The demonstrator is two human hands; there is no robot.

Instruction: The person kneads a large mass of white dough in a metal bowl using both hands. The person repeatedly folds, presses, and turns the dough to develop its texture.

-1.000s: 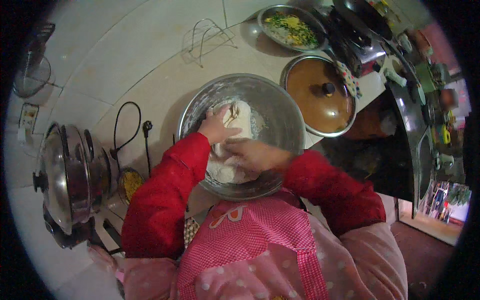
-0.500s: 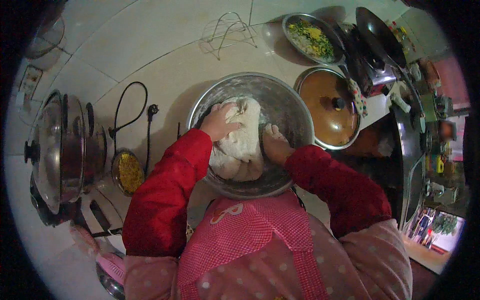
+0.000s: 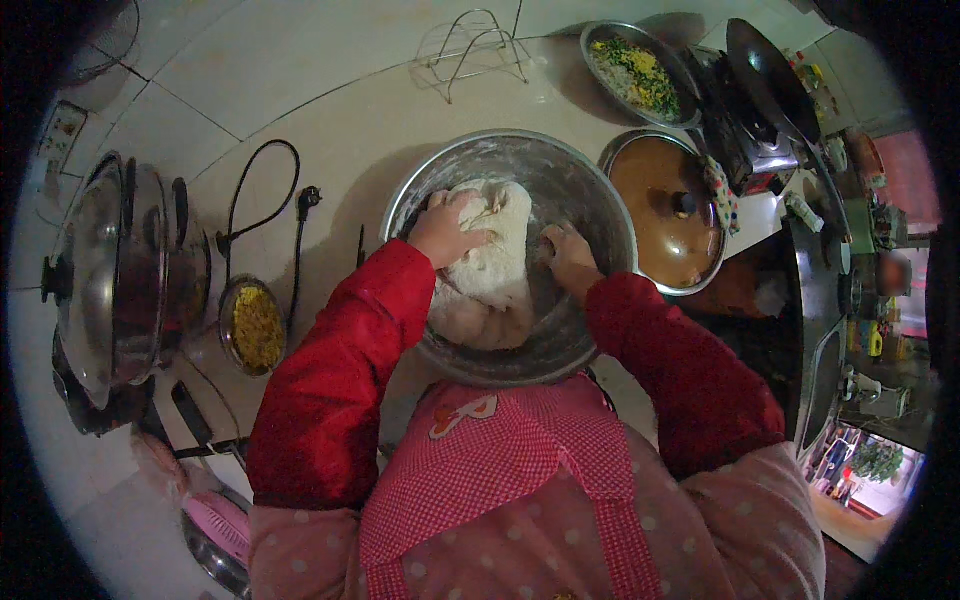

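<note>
A large metal bowl (image 3: pixel 590 330) stands in front of me, with a pale, floury lump of dough (image 3: pixel 492 285) in its left half. My left hand (image 3: pixel 447 232) lies on the dough's upper left part, fingers apart and thumb reaching over its top. Beside the dough's right edge, my right hand (image 3: pixel 572 258) is inside the bowl with its fingers curled. Whether those fingertips press on dough or on the bowl's inner wall is hidden. White flour smears coat the inside of the bowl.
To the bowl's right are a lidded pan (image 3: pixel 650 210), a dish of chopped filling (image 3: pixel 635 78) and a stove with a wok (image 3: pixel 768 75). Leftward sit a small yellow-filled bowl (image 3: pixel 257 330), a power cord (image 3: pixel 297 235) and a large lidded pot (image 3: pixel 110 290). A wire rack (image 3: pixel 475 55) stands behind.
My right hand has shifted slightly away from me along the dough's side, its fingers now more curled. My left hand stays on the dough. The whole view has shifted a little.
</note>
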